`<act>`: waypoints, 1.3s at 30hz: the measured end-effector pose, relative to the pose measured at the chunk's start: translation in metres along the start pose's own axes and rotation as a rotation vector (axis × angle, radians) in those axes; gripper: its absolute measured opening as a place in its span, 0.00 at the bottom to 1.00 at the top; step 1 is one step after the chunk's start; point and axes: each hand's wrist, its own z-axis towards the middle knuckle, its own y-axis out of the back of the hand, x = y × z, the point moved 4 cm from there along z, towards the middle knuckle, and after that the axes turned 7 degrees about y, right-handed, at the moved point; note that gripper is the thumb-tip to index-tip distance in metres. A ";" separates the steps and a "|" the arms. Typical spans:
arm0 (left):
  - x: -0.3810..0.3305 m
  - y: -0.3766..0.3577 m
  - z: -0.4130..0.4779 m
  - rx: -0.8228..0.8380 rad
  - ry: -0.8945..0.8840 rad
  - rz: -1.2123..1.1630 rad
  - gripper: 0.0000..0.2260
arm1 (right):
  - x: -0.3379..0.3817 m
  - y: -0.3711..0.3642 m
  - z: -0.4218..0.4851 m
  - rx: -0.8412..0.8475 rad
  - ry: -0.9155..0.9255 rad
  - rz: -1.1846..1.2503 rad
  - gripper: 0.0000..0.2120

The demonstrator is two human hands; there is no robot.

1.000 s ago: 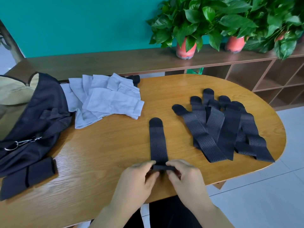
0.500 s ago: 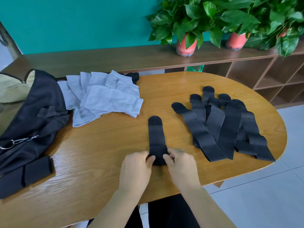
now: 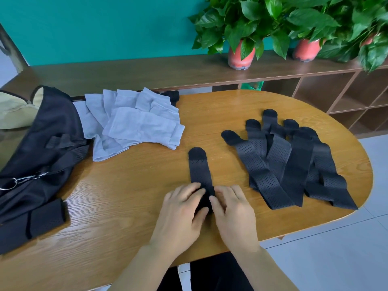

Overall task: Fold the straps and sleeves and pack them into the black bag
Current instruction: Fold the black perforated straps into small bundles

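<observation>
A black perforated strap point(image 3: 199, 166) lies lengthwise in the middle of the wooden table point(image 3: 130, 185), its near end rolled up. My left hand point(image 3: 182, 208) and my right hand point(image 3: 232, 211) pinch that roll from either side between thumbs and fingers. Several more black straps point(image 3: 287, 164) lie fanned out to the right. A heap of light grey sleeves point(image 3: 134, 124) sits at the back left. The black bag point(image 3: 37, 148) lies at the table's left edge, with a folded black strap point(image 3: 45, 219) at its near corner.
A metal clip point(image 3: 23, 181) hangs on the bag's front. A beige bag point(image 3: 14, 110) sits behind it. Beyond the table runs a wooden shelf unit point(image 3: 147, 72) carrying potted plants point(image 3: 241, 53). The table's rounded right end drops off to a tiled floor.
Both hands have rolled the near end of the strap away from me, so the flat part of the strap is shorter. Nothing else has moved.
</observation>
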 end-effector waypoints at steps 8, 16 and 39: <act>0.009 0.000 -0.005 0.148 -0.048 0.057 0.21 | -0.002 -0.004 -0.016 0.192 0.255 -0.069 0.21; 0.008 0.016 -0.036 0.131 0.117 -0.210 0.14 | 0.004 0.007 -0.036 0.182 0.116 0.168 0.16; 0.025 0.014 0.000 0.101 0.568 -0.236 0.17 | 0.016 -0.012 0.000 0.209 -0.229 -0.086 0.12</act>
